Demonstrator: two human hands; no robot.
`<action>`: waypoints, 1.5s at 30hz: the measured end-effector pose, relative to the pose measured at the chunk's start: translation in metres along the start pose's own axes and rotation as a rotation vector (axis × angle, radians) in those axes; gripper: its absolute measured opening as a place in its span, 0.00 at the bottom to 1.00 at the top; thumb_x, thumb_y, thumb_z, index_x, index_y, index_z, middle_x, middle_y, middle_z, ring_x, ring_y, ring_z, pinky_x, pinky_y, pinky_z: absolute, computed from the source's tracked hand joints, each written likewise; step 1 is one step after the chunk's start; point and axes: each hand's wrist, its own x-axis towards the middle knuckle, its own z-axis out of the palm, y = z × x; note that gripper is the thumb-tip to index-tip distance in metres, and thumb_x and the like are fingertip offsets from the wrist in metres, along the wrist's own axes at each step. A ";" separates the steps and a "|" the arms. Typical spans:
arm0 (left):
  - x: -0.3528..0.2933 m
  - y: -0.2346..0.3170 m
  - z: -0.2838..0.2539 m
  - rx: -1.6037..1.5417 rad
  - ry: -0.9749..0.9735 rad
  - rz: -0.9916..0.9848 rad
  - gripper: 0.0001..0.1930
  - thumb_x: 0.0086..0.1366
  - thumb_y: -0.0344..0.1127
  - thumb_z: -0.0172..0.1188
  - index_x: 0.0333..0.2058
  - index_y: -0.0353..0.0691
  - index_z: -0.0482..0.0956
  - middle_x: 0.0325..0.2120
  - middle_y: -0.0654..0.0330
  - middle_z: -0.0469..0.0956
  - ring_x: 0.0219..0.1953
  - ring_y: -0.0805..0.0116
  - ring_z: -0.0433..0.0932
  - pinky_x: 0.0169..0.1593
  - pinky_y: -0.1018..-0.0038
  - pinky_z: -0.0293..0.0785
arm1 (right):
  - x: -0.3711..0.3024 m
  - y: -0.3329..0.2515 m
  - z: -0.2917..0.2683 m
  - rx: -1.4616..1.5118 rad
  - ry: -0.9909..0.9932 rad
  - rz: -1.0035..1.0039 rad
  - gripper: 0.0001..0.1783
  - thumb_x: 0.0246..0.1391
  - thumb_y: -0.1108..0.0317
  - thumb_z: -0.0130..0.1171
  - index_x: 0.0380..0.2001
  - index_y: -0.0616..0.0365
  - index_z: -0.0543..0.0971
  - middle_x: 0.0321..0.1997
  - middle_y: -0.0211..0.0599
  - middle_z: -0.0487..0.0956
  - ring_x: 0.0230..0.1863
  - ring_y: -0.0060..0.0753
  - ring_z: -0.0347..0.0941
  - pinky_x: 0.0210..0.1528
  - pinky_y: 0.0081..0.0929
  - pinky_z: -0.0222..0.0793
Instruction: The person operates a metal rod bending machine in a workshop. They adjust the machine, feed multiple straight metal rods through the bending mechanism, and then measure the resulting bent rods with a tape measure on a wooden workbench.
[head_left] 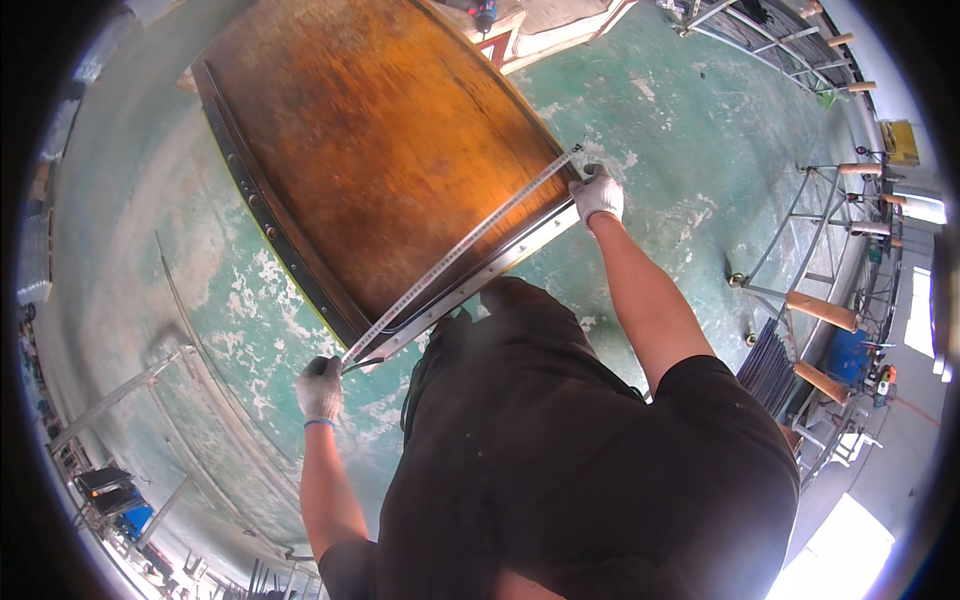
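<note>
A wooden tabletop, worn orange-brown, lies before me. Dark metal bars run along its left and near edges, and a pale metal strip with holes follows the near edge. An extended measuring tape stretches diagonally across the near part of the top. At its lower left end, my left hand, in a light knit glove, is closed on the tape. My right hand, also gloved, is closed at the near right corner, around the end of the metal strip. Its fingertips are partly hidden there.
Green floor with peeling paint surrounds the tabletop. Metal racks with padded rollers stand at the right, and a bundle of dark rods leans below them. A blue power tool lies beyond the table. Rails cross the left.
</note>
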 end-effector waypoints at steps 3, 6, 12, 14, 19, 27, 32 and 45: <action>0.006 -0.008 0.006 0.039 0.009 -0.004 0.18 0.71 0.50 0.66 0.37 0.40 0.89 0.33 0.46 0.88 0.36 0.44 0.87 0.43 0.53 0.79 | -0.004 0.001 0.002 0.062 0.043 -0.019 0.36 0.57 0.58 0.74 0.69 0.48 0.80 0.53 0.45 0.91 0.56 0.51 0.88 0.63 0.45 0.82; 0.008 -0.008 0.009 0.086 -0.005 0.020 0.19 0.71 0.51 0.65 0.36 0.40 0.89 0.34 0.46 0.88 0.39 0.39 0.86 0.45 0.50 0.79 | -0.006 0.002 0.003 0.097 0.036 -0.016 0.38 0.57 0.58 0.72 0.72 0.46 0.78 0.52 0.45 0.91 0.56 0.52 0.88 0.63 0.45 0.82; 0.012 -0.013 0.009 0.126 -0.003 0.003 0.20 0.71 0.54 0.64 0.36 0.40 0.89 0.36 0.44 0.88 0.41 0.36 0.86 0.47 0.49 0.79 | -0.004 0.011 0.007 0.054 0.040 -0.090 0.33 0.57 0.57 0.70 0.68 0.45 0.82 0.52 0.45 0.91 0.56 0.52 0.88 0.63 0.45 0.81; 0.016 -0.024 0.011 0.108 0.006 -0.005 0.20 0.71 0.54 0.64 0.37 0.40 0.89 0.36 0.44 0.88 0.41 0.36 0.86 0.47 0.49 0.79 | -0.004 0.012 0.008 0.052 0.030 -0.096 0.31 0.58 0.58 0.69 0.67 0.45 0.83 0.52 0.45 0.91 0.56 0.52 0.88 0.63 0.46 0.81; 0.020 -0.023 0.012 0.119 0.012 0.000 0.20 0.72 0.53 0.64 0.38 0.41 0.89 0.37 0.44 0.88 0.42 0.36 0.86 0.47 0.49 0.80 | 0.000 0.014 0.008 -0.003 0.008 -0.131 0.30 0.59 0.58 0.69 0.67 0.42 0.84 0.53 0.46 0.91 0.56 0.52 0.87 0.62 0.46 0.81; 0.031 -0.022 0.012 0.219 0.001 0.045 0.23 0.70 0.59 0.64 0.39 0.41 0.89 0.40 0.39 0.86 0.47 0.32 0.84 0.49 0.45 0.80 | 0.016 0.026 0.021 -0.147 -0.027 -0.099 0.29 0.65 0.54 0.66 0.70 0.22 0.81 0.57 0.41 0.90 0.57 0.54 0.87 0.61 0.51 0.83; 0.034 -0.001 0.004 0.228 -0.016 0.055 0.25 0.68 0.60 0.66 0.41 0.42 0.90 0.41 0.42 0.88 0.48 0.37 0.87 0.52 0.48 0.82 | 0.020 0.040 0.028 -0.170 0.096 -0.254 0.23 0.67 0.52 0.67 0.65 0.34 0.86 0.53 0.42 0.91 0.54 0.48 0.89 0.59 0.44 0.83; 0.049 0.022 -0.003 0.293 -0.152 -0.105 0.30 0.65 0.65 0.68 0.47 0.41 0.91 0.44 0.46 0.90 0.49 0.43 0.89 0.55 0.55 0.84 | 0.003 0.005 0.014 -0.313 0.064 -0.258 0.25 0.68 0.56 0.61 0.66 0.44 0.85 0.62 0.47 0.87 0.61 0.55 0.85 0.65 0.46 0.80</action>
